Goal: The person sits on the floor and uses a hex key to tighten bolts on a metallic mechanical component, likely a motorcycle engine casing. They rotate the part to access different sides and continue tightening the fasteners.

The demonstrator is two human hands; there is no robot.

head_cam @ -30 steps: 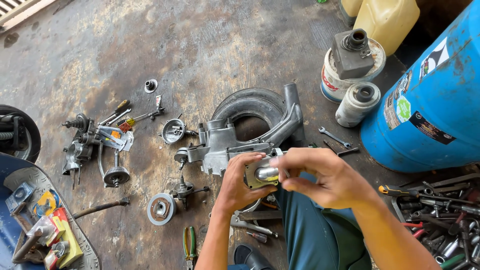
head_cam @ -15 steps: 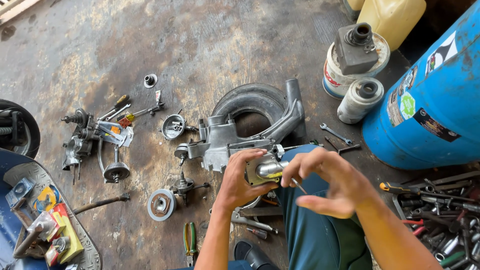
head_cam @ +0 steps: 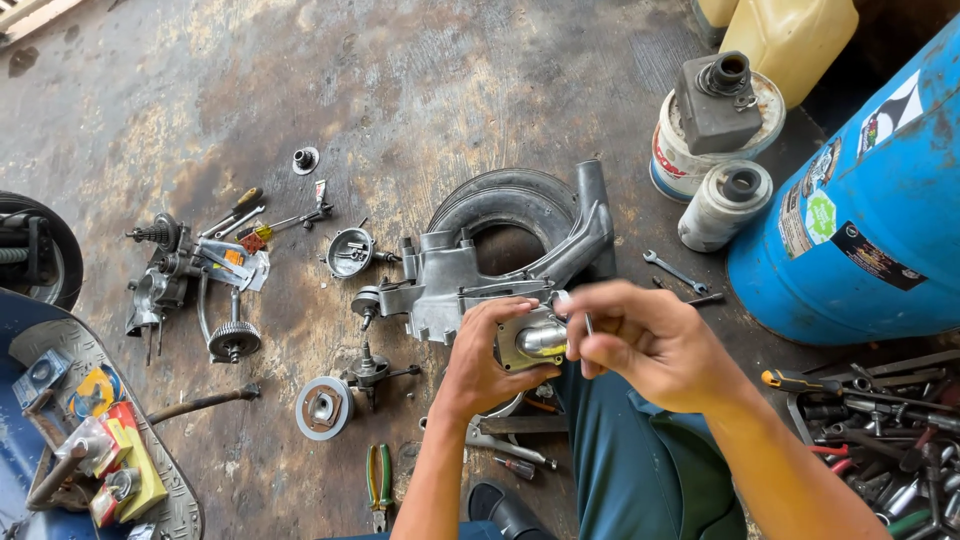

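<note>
The left hand (head_cam: 487, 362) is cupping a small square brass-and-steel engine part (head_cam: 532, 343) — its grip closed around it. The right hand (head_cam: 640, 340) is pinching a thin metal pin (head_cam: 588, 323) beside it; seating the pin likely needs careful aligning.

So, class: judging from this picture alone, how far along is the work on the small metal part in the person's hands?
Done: the engine casing is stripped, with a gear shaft, a round cover and a pulley lying loose on the floor. In hand: the left hand holds a small metal part while the right hand pinches a thin tool at it. Left: the loose parts remain unassembled.
</note>
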